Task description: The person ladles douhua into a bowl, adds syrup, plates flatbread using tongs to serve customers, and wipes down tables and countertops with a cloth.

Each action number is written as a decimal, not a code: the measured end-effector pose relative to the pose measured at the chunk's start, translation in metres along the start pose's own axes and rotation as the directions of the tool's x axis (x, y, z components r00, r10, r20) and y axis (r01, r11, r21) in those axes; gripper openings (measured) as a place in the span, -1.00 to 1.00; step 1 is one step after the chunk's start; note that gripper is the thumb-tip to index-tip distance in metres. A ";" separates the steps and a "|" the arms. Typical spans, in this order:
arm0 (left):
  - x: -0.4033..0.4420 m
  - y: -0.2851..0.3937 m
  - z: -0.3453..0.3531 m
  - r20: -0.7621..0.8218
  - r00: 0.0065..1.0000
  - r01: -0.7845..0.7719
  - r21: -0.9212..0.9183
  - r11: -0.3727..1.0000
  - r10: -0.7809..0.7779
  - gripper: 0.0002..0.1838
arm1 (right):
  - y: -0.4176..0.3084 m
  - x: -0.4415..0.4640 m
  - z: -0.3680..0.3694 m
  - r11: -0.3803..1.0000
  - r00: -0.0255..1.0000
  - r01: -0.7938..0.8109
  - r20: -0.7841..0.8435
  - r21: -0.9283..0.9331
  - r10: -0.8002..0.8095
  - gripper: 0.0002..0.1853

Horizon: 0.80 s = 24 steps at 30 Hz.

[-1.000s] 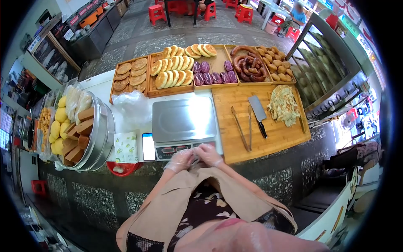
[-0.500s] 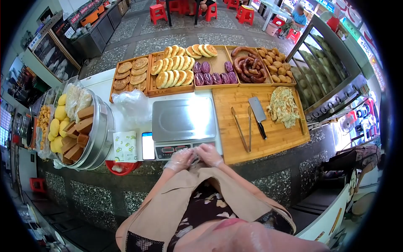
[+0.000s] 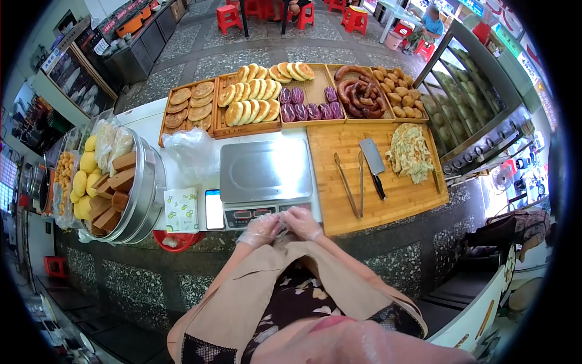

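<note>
My left hand (image 3: 262,229) and my right hand (image 3: 301,222), both in clear plastic gloves, are held close together at the front edge of the weighing scale (image 3: 265,172). The fingers of each are curled closed, and whatever they hold, if anything, is hidden. The scale's steel plate bears nothing, and its red display shows just beyond my hands. To the left of the scale lie a phone (image 3: 214,209) with a lit screen and a stack of printed paper bags (image 3: 180,210). On the right, a cutting board (image 3: 388,212) carries tongs (image 3: 350,185), a cleaver (image 3: 372,159) and a pile of shredded pancake (image 3: 410,153).
Wooden trays along the back hold flatbreads (image 3: 201,102), pale buns (image 3: 254,112), purple rolls (image 3: 300,113), sausages (image 3: 362,97) and brown balls (image 3: 400,96). A steel steamer (image 3: 151,182) with brown cakes stands left. A glass cabinet (image 3: 467,91) is at right; a person (image 3: 431,25) sits farther back.
</note>
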<state>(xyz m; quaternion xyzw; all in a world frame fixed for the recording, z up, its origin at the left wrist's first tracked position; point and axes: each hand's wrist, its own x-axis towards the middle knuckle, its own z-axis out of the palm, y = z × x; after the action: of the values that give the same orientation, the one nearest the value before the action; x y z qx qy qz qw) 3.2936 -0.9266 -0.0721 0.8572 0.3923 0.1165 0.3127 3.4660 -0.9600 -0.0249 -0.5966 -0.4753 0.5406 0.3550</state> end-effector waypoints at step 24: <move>-0.001 0.001 0.006 0.022 1.000 -0.014 0.051 0.999 0.012 -0.81 | 0.006 -0.003 -0.002 1.000 1.000 -0.001 0.017 -0.023 0.001 -0.66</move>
<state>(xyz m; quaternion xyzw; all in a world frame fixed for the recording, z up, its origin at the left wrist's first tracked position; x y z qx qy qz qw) 3.2958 -0.9306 -0.0765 0.8686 0.3861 0.0992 0.2942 3.4687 -0.9639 -0.0293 -0.5962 -0.4841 0.5405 0.3437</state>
